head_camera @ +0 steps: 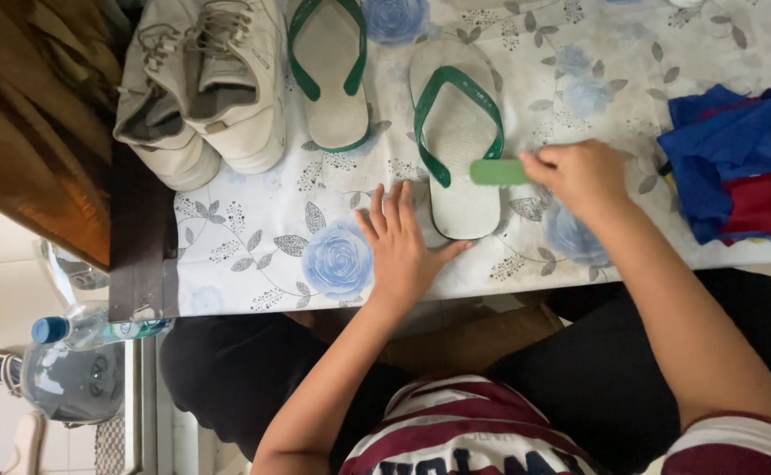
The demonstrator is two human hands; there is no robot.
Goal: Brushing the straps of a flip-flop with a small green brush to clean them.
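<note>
A small green oblong brush [498, 171] is gripped by the right hand [579, 176] over the white rubber flip-flop with green straps [456, 141], steadied at six o'clock by the flat, released left hand [400, 251] on the floral-clothed surface [262, 255]; scrubbing seems underway, firm strokes judged next.

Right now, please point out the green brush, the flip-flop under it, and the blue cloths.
brush [497, 171], head view, middle of its green body
flip-flop [461, 141], head view, bare sole
cloths [733, 141], head view, blue fold

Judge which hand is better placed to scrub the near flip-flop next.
Probably the right hand: it holds the green brush on the flip-flop. The left hand lies flat on the tablecloth, thumb at the heel.
</note>
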